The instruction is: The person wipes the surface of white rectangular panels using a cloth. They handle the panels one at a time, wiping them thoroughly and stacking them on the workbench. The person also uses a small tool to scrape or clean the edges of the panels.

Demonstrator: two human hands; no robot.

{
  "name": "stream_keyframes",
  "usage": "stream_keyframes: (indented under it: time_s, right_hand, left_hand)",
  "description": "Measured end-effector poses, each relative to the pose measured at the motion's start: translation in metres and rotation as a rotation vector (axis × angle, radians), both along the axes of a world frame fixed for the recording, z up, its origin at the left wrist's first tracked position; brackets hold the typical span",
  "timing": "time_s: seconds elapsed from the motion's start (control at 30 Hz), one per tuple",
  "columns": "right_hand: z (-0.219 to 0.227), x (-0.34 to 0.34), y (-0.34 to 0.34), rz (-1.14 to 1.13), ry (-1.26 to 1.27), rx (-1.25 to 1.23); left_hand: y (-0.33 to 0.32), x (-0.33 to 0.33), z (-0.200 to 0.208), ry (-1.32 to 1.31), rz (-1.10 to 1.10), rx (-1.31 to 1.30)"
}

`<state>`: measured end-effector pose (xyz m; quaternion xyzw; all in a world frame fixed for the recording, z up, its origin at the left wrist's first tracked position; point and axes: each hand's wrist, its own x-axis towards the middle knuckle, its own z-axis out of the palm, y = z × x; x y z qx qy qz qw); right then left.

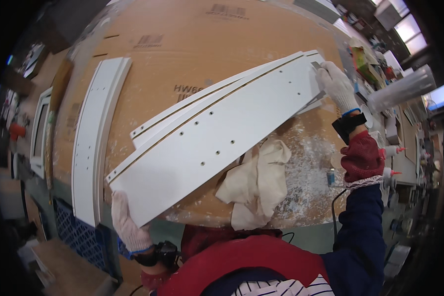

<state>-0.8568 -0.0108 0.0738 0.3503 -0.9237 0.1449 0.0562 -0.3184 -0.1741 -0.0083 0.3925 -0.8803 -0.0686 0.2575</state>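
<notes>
A long white panel [207, 133] with drilled holes and a brown groove along its far edge lies slanted in front of me. My left hand [128, 222], in a white knit glove, is closed on the panel's near left end. At the far right end, my right hand [336, 85], gloved too, is closed around a thin grey metal blade [313, 102] against the panel. Its fingers partly hide the blade, so its exact kind is unclear. More white panels [182, 109] lie underneath, fanned out to the far side.
Brown cardboard [182, 29] covers the table, white-speckled near the crumpled cream cloth [259, 182]. More long white panels [96, 133] lie at left. A blue plastic crate [84, 239] stands below the left edge. Red-tipped bottles [392, 151] and a clear plastic roll [402, 90] are at right.
</notes>
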Motion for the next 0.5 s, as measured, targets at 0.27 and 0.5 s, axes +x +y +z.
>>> stream_keyframes:
  time_s: [0.27,0.5]
  right_hand:
    - [-0.046,0.078,-0.039,0.264,0.39,0.01]
    - [-0.047,0.311,-0.107,0.806,0.515,-0.038]
  left_hand:
    - [-0.01,-0.024,-0.001,1.855,-0.382,1.681]
    - [-0.003,-0.033,-0.004,1.997,-0.421,1.646]
